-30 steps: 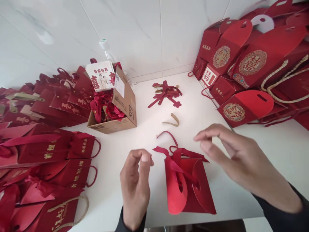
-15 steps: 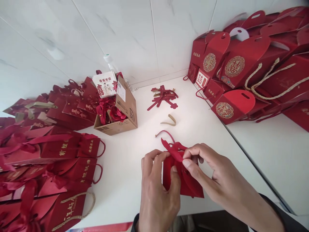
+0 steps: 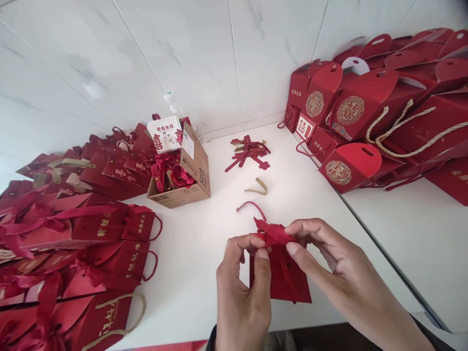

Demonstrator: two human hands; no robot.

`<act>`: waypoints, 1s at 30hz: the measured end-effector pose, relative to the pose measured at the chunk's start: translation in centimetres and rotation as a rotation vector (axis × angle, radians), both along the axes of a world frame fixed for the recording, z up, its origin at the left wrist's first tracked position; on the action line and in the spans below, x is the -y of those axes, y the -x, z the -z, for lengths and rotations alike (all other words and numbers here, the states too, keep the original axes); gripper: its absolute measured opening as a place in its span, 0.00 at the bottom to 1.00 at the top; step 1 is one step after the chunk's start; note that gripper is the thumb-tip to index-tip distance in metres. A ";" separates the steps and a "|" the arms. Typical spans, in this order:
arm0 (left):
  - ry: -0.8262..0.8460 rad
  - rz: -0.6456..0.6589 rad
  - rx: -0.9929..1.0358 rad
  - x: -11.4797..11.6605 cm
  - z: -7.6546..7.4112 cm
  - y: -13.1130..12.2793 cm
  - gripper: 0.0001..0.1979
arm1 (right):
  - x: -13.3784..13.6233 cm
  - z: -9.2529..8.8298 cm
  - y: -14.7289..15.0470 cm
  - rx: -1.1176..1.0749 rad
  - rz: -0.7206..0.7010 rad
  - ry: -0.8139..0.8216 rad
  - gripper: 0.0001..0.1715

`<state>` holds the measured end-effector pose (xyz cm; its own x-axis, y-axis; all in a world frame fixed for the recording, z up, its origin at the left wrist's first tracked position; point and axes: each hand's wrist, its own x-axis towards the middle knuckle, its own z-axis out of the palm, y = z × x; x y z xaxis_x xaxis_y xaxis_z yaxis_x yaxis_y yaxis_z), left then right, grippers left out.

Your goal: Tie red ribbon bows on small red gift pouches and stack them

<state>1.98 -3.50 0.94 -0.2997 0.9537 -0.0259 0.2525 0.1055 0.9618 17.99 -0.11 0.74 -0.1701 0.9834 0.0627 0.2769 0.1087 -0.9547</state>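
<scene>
A small red paper gift bag [image 3: 287, 278] lies flat on the white table [image 3: 190, 253] near its front edge. My left hand [image 3: 243, 292] pinches the bag's upper left corner with thumb and fingers. From the right, my right hand [image 3: 329, 265] grips the red flap [image 3: 274, 232] at the bag's top between thumb and forefinger. A red cord handle [image 3: 252, 206] loops out just behind the bag.
A tan strap [image 3: 258, 187] and a pile of red cut-outs [image 3: 248, 148] lie farther back. An open cardboard box [image 3: 183, 170] with red flowers stands at the back left. Red gift bags [image 3: 73, 234] crowd the left side, and larger red boxes [image 3: 365, 122] stack at the right.
Both hands came down from above the table onto the small red bag and closed on its top. The view shifted slightly, and the flap now lies flatter.
</scene>
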 end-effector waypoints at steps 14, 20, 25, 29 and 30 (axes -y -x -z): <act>0.057 0.022 -0.016 -0.4 0.5 0.5 0.13 | 0.3 0.8 -0.4 -0.002 -0.041 0.030 0.15; 0.088 -0.115 -0.272 -0.3 0.1 0.4 0.14 | 0.3 0.2 -0.2 -0.030 -0.046 0.170 0.15; 0.088 -0.029 -0.414 -0.7 0.7 1.8 0.09 | 0.3 -0.3 -0.1 -0.027 -0.013 0.160 0.13; -0.067 0.026 -0.367 -0.9 0.8 1.6 0.06 | 0.2 0.0 -0.2 -0.015 -0.006 0.149 0.12; -0.101 0.015 -0.323 -0.8 0.7 1.3 0.05 | 0.3 0.1 -0.2 -0.014 -0.007 0.153 0.12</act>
